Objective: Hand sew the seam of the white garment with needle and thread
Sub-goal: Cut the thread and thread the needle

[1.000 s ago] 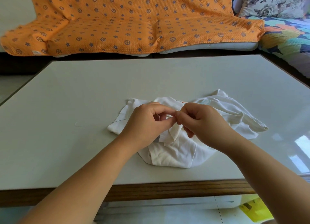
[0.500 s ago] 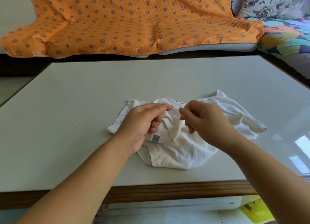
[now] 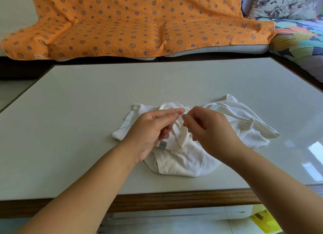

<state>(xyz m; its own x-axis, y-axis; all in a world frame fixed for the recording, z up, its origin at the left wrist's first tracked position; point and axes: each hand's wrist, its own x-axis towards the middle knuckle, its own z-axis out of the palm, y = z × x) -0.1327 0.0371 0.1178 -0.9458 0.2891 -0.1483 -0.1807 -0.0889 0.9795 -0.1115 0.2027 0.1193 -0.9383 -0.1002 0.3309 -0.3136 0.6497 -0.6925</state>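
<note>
The white garment (image 3: 185, 160) lies crumpled in the middle of the pale table (image 3: 70, 163). My left hand (image 3: 150, 130) hovers over its left part, index finger stretched toward the right hand, lower fingers curled on a raised fold above a small grey label (image 3: 162, 144). My right hand (image 3: 211, 130) faces it, thumb and index pinching a fine thread just off the left fingertip. I cannot make out the needle. A loose pale thread (image 3: 87, 130) loops on the table to the left, and a thin dark line (image 3: 124, 127) crosses the garment's left edge.
Behind the table stands a sofa under an orange star-print blanket (image 3: 139, 27). A floral pillow (image 3: 286, 2) and a colourful quilt (image 3: 300, 39) lie at the right. The table has a wooden front edge (image 3: 174, 200). A yellow bag (image 3: 262, 219) sits on the floor below.
The two hands have parted slightly. My left index finger has straightened and the fold has dropped, showing the grey label. My right hand has drawn a little to the right.
</note>
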